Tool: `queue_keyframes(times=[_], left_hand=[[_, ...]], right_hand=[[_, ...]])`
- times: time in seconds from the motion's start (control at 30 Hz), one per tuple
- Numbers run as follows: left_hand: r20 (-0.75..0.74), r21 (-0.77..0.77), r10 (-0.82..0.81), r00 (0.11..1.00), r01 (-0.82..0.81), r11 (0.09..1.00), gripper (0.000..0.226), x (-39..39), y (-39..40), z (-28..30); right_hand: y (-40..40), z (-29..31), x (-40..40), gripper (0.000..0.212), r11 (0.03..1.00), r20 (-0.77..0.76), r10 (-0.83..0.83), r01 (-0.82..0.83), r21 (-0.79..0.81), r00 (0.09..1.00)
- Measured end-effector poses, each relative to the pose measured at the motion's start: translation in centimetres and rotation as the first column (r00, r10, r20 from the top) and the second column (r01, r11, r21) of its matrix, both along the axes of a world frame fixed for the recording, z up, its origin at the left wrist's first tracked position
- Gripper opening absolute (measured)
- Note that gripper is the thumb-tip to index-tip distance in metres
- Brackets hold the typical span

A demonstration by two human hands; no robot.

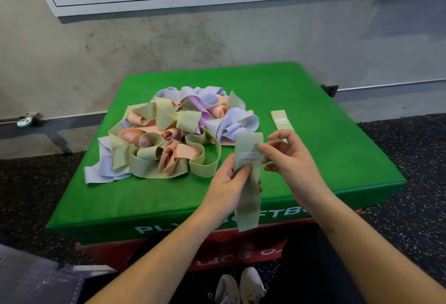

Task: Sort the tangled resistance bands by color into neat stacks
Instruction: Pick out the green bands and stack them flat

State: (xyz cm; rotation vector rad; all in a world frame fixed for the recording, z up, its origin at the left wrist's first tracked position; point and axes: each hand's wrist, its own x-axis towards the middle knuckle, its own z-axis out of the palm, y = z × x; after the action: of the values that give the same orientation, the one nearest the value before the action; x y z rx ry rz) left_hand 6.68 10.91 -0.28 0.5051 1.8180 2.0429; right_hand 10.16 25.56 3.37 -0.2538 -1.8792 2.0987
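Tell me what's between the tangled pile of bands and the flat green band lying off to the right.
Only bare green mat separates the pile from the flat green band, as the head view shows.

The tangled heap of pastel fabric resistance bands (166, 135) fills the left and middle of the green padded box top (301, 91) — no clear way through there. One flat folded pale-green band (281, 120) lies right of it, near but apart. Bare green stays open along the far edge, the right side and the near left strip — room to reach.
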Motion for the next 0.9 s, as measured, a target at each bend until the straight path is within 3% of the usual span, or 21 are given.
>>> queue_keyframes(times=[0.1,0.2,0.33,0.5,0.6,0.73,0.9], left_hand=[[0.075,0.017,0.056,0.996,-0.057,0.998,0.026,-1.1,0.5,0.5],[0.152,0.084,0.068,0.986,-0.081,0.993,0.028,-2.4,0.9,1.7],[0.24,0.21,0.036,0.97,-0.089,0.974,0.03,-4.2,1.8,3.3],[0.327,0.326,0.02,0.945,-0.133,0.936,0.028,-6.6,3.7,4.7],[0.35,0.339,0.048,0.935,-0.175,0.924,0.024,-7.8,5.1,5.6],[0.395,0.297,0.085,0.915,-0.215,0.93,0.017,-10.0,7.4,5.7],[0.473,0.2,0.158,0.867,-0.28,0.939,0.041,-13.4,10.8,4.7]], right_hand=[[0.5,-0.9,0.1,0.013,0.998,0.093,0.06,-0.059,-0.011,0.994],[0.7,-2.2,0.5,0.024,0.988,0.188,0.151,-0.155,0.003,0.97],[1.5,-3.7,0.5,0.01,0.979,0.241,0.194,-0.204,0.02,0.951],[3.1,-4.9,0.5,0.009,0.924,0.325,0.222,-0.305,0.23,0.919],[3.7,-5.1,0.2,0.011,0.929,0.325,0.19,-0.277,0.245,0.926],[4.8,-5.7,-0.4,0.012,0.876,0.32,0.063,-0.206,0.437,0.945],[6.9,-6.2,-0.2,0.041,0.953,0.231,0.027,-0.095,0.287,0.973]])
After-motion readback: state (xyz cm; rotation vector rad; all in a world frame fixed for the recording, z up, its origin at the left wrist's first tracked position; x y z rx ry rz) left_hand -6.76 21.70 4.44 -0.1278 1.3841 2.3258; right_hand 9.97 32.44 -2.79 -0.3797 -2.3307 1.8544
